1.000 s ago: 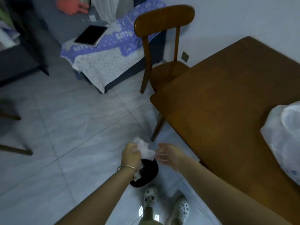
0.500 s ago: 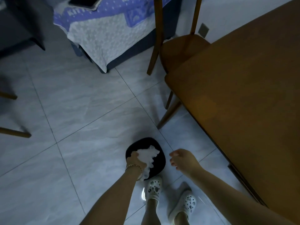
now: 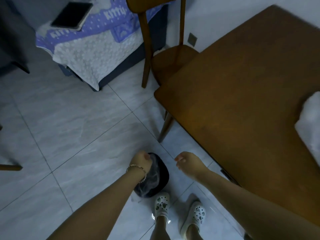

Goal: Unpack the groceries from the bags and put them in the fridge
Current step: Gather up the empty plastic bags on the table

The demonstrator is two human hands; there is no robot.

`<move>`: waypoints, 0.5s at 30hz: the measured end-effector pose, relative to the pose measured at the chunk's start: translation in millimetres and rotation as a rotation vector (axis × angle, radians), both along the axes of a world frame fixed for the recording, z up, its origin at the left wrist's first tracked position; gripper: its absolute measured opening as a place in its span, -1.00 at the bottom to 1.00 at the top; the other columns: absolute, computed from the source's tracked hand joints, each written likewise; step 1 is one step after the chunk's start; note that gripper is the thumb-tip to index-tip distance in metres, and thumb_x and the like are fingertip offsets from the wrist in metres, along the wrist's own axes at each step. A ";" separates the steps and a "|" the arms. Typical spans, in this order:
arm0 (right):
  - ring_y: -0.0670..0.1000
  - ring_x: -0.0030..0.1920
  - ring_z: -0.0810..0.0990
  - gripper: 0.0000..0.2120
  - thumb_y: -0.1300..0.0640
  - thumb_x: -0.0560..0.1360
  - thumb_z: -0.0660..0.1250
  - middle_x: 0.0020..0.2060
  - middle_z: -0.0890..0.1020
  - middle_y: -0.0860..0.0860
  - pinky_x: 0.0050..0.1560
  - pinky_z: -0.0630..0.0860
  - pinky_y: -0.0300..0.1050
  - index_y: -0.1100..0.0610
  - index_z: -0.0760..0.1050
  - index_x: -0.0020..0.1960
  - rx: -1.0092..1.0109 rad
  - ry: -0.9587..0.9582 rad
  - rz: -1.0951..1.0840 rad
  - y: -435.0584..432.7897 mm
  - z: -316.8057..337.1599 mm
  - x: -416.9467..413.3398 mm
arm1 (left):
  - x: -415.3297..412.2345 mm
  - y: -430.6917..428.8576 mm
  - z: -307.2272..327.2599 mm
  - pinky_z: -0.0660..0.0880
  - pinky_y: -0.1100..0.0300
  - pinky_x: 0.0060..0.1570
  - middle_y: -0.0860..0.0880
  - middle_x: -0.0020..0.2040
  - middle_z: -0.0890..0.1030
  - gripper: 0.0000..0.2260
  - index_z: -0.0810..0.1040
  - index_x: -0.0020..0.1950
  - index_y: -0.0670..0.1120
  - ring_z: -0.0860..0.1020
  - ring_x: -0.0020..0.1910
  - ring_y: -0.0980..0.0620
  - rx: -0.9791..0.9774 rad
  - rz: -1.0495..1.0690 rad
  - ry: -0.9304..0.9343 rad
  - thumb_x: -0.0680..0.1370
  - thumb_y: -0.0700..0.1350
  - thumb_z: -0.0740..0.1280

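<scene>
Grocery bag (image 3: 310,122) on tabletop (image 3: 233,101) | left hand (image 3: 141,161) fisted on filmy plastic (image 3: 153,177) over black bin (image 3: 164,176) | right hand (image 3: 187,161) loosely curled, empty

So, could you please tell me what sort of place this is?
Probably a small home, a combined living and dining room: a wooden table and chair stand on a tiled floor, near a low bed or sofa under a printed blanket.

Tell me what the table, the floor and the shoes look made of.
Table: wood, by its warm brown, faintly grained matte top. Floor: glazed tile, perhaps ceramic with a marble look, by its grout lines and grey veining. Clogs: probably white moulded foam or rubber, by their punched holes.
</scene>
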State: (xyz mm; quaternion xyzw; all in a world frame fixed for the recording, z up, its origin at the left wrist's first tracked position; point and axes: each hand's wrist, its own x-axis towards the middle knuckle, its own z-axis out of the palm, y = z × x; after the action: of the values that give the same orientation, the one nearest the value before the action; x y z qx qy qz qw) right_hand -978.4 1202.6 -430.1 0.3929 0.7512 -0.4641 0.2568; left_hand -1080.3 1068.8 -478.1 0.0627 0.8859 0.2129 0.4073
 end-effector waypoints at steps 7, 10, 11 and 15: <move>-0.08 -0.21 0.48 -0.85 0.23 0.56 0.18 -0.11 0.57 0.04 -0.13 0.44 -0.23 0.10 0.51 0.01 0.185 0.211 -0.024 50.6 93.2 27.5 | 1.5 72.3 121.3 0.38 0.24 -0.13 -0.11 -0.06 0.57 -0.83 0.55 0.08 -0.17 0.50 -0.09 -0.04 0.173 -0.289 0.214 0.59 -0.21 0.19; -0.05 -0.31 0.48 -0.85 0.20 0.57 0.16 -0.17 0.55 0.01 -0.33 0.44 -0.23 0.06 0.50 0.02 0.299 0.215 -0.066 79.4 125.5 54.6 | 20.2 110.5 157.8 0.46 0.17 -0.06 -0.06 -0.04 0.57 -0.86 0.53 0.06 -0.10 0.52 -0.04 -0.02 0.198 -0.455 0.231 0.59 -0.19 0.20; -0.03 -0.28 0.51 -0.85 0.19 0.57 0.16 -0.14 0.56 0.03 -0.30 0.47 -0.18 0.06 0.49 0.04 0.331 0.208 -0.084 90.4 137.7 67.9 | 30.9 124.7 169.7 0.47 0.17 -0.05 -0.05 -0.02 0.58 -0.87 0.53 0.06 -0.08 0.53 -0.01 -0.02 0.200 -0.512 0.242 0.58 -0.18 0.21; 0.09 0.07 0.55 -0.78 0.10 0.56 0.21 0.11 0.54 0.08 0.06 0.48 -0.08 0.11 0.47 0.18 0.617 0.162 -0.074 135.0 169.7 121.5 | 68.7 171.8 199.8 0.48 0.17 -0.07 -0.03 -0.02 0.58 -0.88 0.53 0.03 -0.04 0.53 -0.05 0.02 0.214 -0.672 0.258 0.58 -0.14 0.22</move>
State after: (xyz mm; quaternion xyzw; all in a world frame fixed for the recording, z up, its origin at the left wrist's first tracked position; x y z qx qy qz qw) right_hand -856.9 1337.5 -260.4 0.4411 0.8596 -0.2534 0.0479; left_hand -1011.6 1240.6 -278.3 0.4186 0.8327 0.1488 0.3306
